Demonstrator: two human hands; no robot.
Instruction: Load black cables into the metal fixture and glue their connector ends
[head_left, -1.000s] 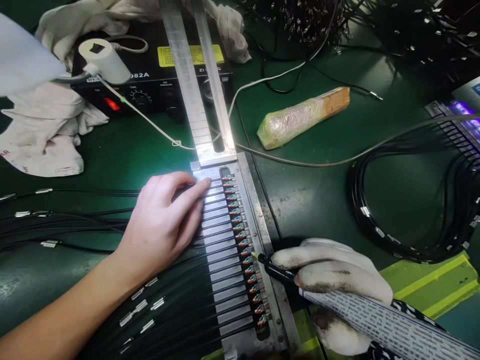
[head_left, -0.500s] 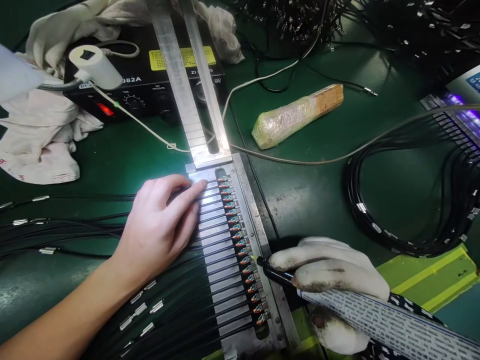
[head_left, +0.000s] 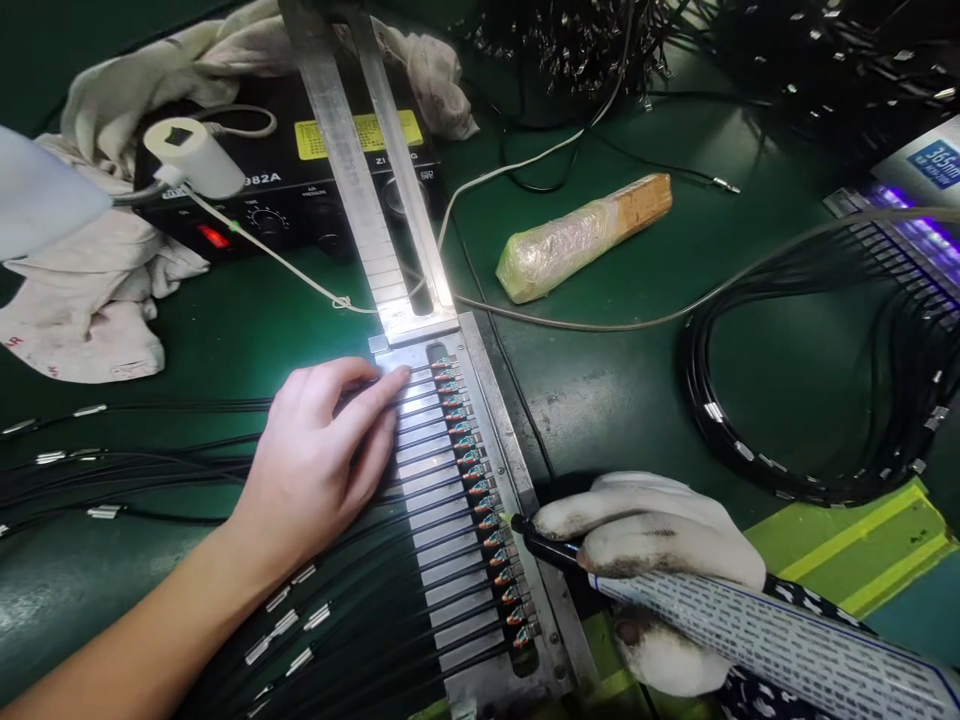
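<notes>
My bare left hand [head_left: 322, 440] rests at the upper left of a metal fixture [head_left: 427, 560], its fingers curled over black cables [head_left: 439, 490] and its thumb tip at the topmost one. The cables lie side by side in the fixture, ending in a row of small connectors with exposed orange and green wires [head_left: 487, 520]. In a stained white glove, my right hand [head_left: 660, 540] grips a glue tube [head_left: 750, 615] covered in printed text. Its black nozzle points left, and the yellow-green tip is at a connector midway down the row; actual contact is hard to tell.
Behind the fixture stands a black control box [head_left: 277, 200] with a red lit switch. A plastic-wrapped wooden block [head_left: 585, 235] lies to its right. Coiled black cables [head_left: 705, 410] run to a purple-lit unit [head_left: 926, 225]. White gloves [head_left: 105, 320] lie at left.
The view has shifted slightly. Both hands keep nearly the same place on the fixture, and the nozzle tip stays at about the same connector.
</notes>
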